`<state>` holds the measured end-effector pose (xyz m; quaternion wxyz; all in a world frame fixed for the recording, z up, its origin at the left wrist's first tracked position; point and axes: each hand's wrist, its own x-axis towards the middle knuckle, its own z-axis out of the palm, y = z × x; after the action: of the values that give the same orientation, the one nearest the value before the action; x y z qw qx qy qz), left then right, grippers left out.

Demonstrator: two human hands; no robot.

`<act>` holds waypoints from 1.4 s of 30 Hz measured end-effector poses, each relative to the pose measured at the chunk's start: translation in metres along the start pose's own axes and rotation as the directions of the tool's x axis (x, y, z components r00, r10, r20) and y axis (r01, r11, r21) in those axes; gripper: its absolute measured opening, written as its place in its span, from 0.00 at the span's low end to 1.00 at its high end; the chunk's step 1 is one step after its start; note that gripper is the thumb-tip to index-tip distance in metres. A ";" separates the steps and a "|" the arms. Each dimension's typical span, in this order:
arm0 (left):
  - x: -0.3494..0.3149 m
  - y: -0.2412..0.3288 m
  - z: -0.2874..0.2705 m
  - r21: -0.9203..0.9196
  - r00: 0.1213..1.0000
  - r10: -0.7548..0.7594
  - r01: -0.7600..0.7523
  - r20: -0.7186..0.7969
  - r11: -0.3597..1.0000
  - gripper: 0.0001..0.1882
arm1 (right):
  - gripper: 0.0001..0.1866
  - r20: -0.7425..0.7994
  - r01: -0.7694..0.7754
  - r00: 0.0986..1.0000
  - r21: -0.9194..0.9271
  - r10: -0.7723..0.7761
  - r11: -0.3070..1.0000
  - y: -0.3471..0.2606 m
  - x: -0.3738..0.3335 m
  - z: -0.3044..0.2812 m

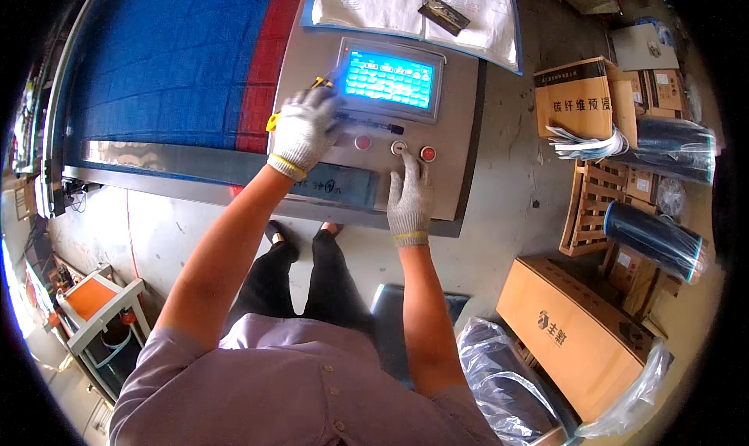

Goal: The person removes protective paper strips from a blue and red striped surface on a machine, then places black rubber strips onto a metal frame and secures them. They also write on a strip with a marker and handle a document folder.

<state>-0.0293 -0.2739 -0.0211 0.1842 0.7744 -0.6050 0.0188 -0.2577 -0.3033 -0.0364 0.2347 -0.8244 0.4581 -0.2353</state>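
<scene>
My left hand (305, 130), in a white knitted glove, is over the machine's control panel (308, 60), left of the lit touchscreen (388, 79). Its fingers are curled around a yellow-and-black tool (321, 82); the hand covers most of it, so its exact kind is hidden. My right hand (411, 200), gloved alike, has its fingers stretched out, with a fingertip touching the round button (399, 147) below the screen. A red button (427, 153) sits just right of that finger, another red button (363, 143) to the left. A dark pen-like stick (374, 125) lies under the screen.
An open notebook (370, 5) with a dark clip-like object (444, 15) lies beyond the screen. The machine's blue bed (172, 64) with a red strip (273, 64) extends left. Cardboard boxes (566, 329), a wooden crate (581, 212) and wrapped dark rolls (651, 239) stand right.
</scene>
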 end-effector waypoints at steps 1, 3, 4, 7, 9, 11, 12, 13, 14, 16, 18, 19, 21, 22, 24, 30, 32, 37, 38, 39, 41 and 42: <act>-0.004 -0.003 -0.002 0.029 0.993 -0.104 0.106 -0.062 0.994 0.21 | 0.21 0.049 -0.005 0.999 -0.066 0.009 0.998 -0.001 0.005 0.000; -0.014 -0.017 -0.001 0.079 0.966 -0.234 0.243 -0.114 0.967 0.23 | 0.21 0.089 0.012 0.996 -0.131 -0.001 0.991 0.002 0.009 0.005; -0.021 -0.023 0.002 0.126 0.951 -0.295 0.305 -0.097 0.944 0.24 | 0.21 0.108 -0.001 0.994 -0.167 0.019 0.986 0.001 0.010 0.006; -0.025 -0.031 0.001 0.113 0.949 -0.312 0.305 0.042 0.946 0.26 | 0.19 0.146 -0.014 0.987 -0.308 0.062 0.951 0.000 0.012 0.009; -0.027 -0.030 -0.004 0.073 0.953 -0.302 0.301 0.012 0.951 0.26 | 0.17 0.093 0.016 0.996 -0.320 0.015 0.947 -0.007 0.016 0.007; -0.040 -0.030 -0.015 0.024 0.951 -0.299 0.302 -0.079 0.953 0.24 | 0.16 0.071 0.058 0.997 -0.327 -0.037 0.943 -0.024 0.019 0.003; -0.050 -0.027 -0.020 -0.084 0.930 -0.361 0.355 -0.073 0.931 0.21 | 0.18 0.036 0.064 0.998 -0.128 -0.060 0.990 -0.022 0.008 0.019; -0.066 -0.020 -0.027 -0.229 0.867 -0.496 0.476 -0.037 0.849 0.14 | 0.21 0.163 0.185 0.973 -0.118 -0.164 0.976 -0.039 0.005 0.019; -0.094 -0.021 -0.023 -0.337 0.826 -0.561 0.513 -0.057 0.789 0.10 | 0.24 0.288 0.309 0.918 -0.086 -0.273 0.947 -0.057 0.005 0.020; -0.158 -0.015 -0.009 -0.628 0.582 -0.757 0.717 0.299 0.303 0.09 | 0.34 0.318 0.485 0.847 -0.137 -0.426 0.864 -0.068 0.000 0.050; -0.177 0.008 -0.030 -0.645 0.323 -0.649 0.681 0.689 -0.346 0.11 | 0.38 0.333 0.472 0.861 -0.242 -0.385 0.848 -0.076 -0.008 0.061; -0.175 0.014 -0.038 -0.637 0.282 -0.611 0.586 0.740 -0.501 0.12 | 0.37 0.364 0.457 0.862 -0.255 -0.353 0.852 -0.082 -0.012 0.061; -0.174 0.015 -0.040 -0.578 0.238 -0.530 0.421 0.814 -0.699 0.14 | 0.32 0.403 0.474 0.855 -0.354 -0.325 0.806 -0.081 -0.022 0.068; -0.182 0.009 -0.029 -0.546 0.225 -0.498 0.361 0.838 -0.756 0.16 | 0.29 0.419 0.473 0.848 -0.321 -0.325 0.820 -0.084 -0.028 0.065; -0.197 0.004 -0.008 -0.526 0.221 -0.477 0.357 0.851 -0.772 0.15 | 0.28 0.475 0.492 0.824 -0.328 -0.309 0.806 -0.089 -0.035 0.059; -0.204 0.006 -0.015 -0.593 0.324 -0.507 0.277 0.798 -0.756 0.07 | 0.35 0.417 0.406 0.826 0.024 -0.378 0.914 -0.109 -0.037 0.052; -0.196 0.004 -0.059 -0.546 0.391 -0.438 0.225 0.809 -0.807 0.09 | 0.33 0.509 0.245 0.808 0.167 -0.296 0.955 -0.122 -0.035 0.047; -0.214 -0.135 0.005 -0.791 0.621 -0.746 -0.321 0.239 -0.521 0.22 | 0.38 0.544 0.143 0.802 0.224 -0.245 0.964 -0.118 -0.052 0.025; -0.203 -0.166 -0.030 -0.752 0.616 -0.769 -0.422 0.173 -0.507 0.25 | 0.38 0.598 0.038 0.786 0.209 -0.159 0.977 -0.128 -0.057 0.014; -0.194 -0.197 -0.069 -0.700 0.604 -0.791 -0.522 0.100 -0.487 0.28 | 0.38 0.524 0.190 0.817 0.152 -0.242 0.970 -0.125 -0.064 0.008; -0.205 -0.257 -0.125 -0.491 0.612 -0.789 -0.671 0.057 -0.556 0.31 | 0.37 0.545 0.245 0.804 0.059 -0.237 0.968 -0.152 -0.074 -0.009; -0.222 -0.289 -0.135 -0.490 0.613 -0.790 -0.690 -0.003 -0.533 0.32 | 0.36 0.548 0.253 0.796 0.084 -0.256 0.964 -0.156 -0.080 -0.011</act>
<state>0.2103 0.0322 -0.0277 0.9745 0.0753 0.0093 -0.2114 -0.2014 -0.1630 0.0525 0.3262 -0.9102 0.2546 -0.0169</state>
